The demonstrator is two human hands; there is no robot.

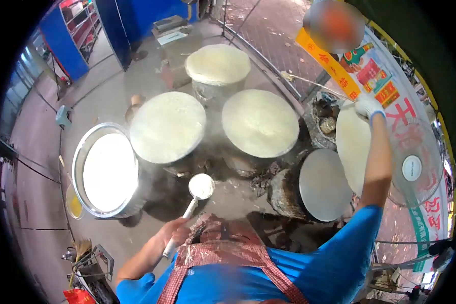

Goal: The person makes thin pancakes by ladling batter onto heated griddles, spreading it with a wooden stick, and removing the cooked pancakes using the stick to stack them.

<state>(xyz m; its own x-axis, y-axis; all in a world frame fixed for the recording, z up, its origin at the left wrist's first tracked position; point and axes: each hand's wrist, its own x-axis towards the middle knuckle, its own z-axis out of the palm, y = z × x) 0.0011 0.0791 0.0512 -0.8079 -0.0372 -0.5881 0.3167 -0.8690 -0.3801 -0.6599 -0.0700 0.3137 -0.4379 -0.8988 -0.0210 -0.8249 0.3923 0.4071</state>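
Observation:
My left hand (172, 235) is closed around the pale handle of a ladle (201, 186), whose round bowl holds white batter. Up at the right, my right hand (368, 107), in a white glove, grips a thin stick (316, 85) that points left with a pale, frayed-looking tip. Just below this hand a large pale-yellow thin pancake (353, 147) shows, partly covered by my forearm; I cannot tell whether the hand touches it. A bare grey round griddle (325, 185) lies beside it. At the left stands a metal pot (79, 172) full of white batter.
Three more griddles carry pale batter sheets: a left one (168, 126), a right one (260, 123) and a far one (218, 64). A stove (323, 120) with burnt material is near the stick. A clear round lid (415, 187) lies over a printed banner (390, 96). A blurred person stands behind.

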